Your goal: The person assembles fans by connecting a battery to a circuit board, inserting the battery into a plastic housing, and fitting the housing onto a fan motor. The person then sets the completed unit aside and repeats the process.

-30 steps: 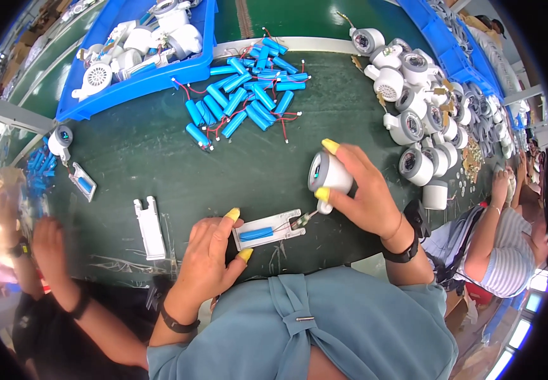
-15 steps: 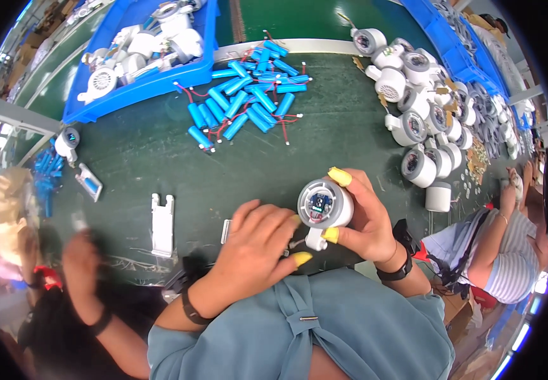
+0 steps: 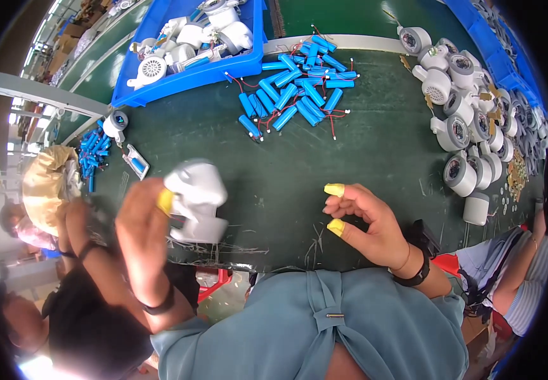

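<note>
My left hand (image 3: pixel 142 221) is closed around a white plastic device (image 3: pixel 199 190), lifted over the left part of the table. Motion blurs the device; a rounded part and a flatter part show, and it looks like a handheld fan body. My right hand (image 3: pixel 375 231) is held open over the table in front of me, with nothing in its fingers. Yellow tape wraps its thumb and forefinger tips. Beyond the left hand lie a white handle piece with a blue battery in it (image 3: pixel 137 163) and a round white fan head (image 3: pixel 115 123).
A pile of blue batteries with red wires (image 3: pixel 296 88) lies mid-table. The blue bin (image 3: pixel 188 82) at far left holds white fan parts. Many white round fan heads (image 3: pixel 457 133) crowd the right side. A co-worker's arm (image 3: pixel 99 266) is close on the left.
My right hand has let go of the white round fan head. My left hand has moved left and now grips a white device. The view has shifted, so the table contents appear farther right.
</note>
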Motion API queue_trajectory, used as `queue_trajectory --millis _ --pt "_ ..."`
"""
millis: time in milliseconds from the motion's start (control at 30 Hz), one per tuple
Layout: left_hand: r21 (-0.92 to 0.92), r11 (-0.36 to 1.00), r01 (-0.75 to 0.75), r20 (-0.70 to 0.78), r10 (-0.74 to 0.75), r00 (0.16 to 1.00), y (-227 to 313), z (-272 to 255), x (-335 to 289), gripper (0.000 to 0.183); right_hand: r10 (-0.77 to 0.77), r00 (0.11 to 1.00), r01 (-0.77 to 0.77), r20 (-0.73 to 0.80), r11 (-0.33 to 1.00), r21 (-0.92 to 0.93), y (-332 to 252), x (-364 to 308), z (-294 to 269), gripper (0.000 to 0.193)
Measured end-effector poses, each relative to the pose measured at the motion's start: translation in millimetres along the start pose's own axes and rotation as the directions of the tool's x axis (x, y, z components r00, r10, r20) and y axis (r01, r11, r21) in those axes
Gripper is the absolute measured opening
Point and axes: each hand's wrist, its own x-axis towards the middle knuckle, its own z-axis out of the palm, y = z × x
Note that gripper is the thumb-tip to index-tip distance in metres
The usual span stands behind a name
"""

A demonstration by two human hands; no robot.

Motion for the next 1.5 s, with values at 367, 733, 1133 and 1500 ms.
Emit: queue_trajectory --millis 367,733,1133,1500 --pt "0.578 0.809 -0.103 -0.06 0.168 0.984 -116 14 23 0.052 0.093 0.995 -0.097 -0.04 0.989 -0.113 4 1 0 0.036" --pt "0.475 0.876 -0.085 -0.182 0.192 0.964 -78 49 0 0.056 0.13 0.989 -0.143 -0.064 0.954 -0.264 -1 4 -3 0.031" --pt "0.477 0.854 -0.205 0.089 0.185 0.979 -29 91 -51 0.042 -0.471 0.879 0.104 -0.065 0.325 -0.94 25 110 -23 0.031" --pt "0.061 0.905 -0.421 0.134 0.41 0.902 17 122 -36 0.041 -0.352 0.935 0.165 0.034 0.348 -0.923 11 63 -42 0.025"
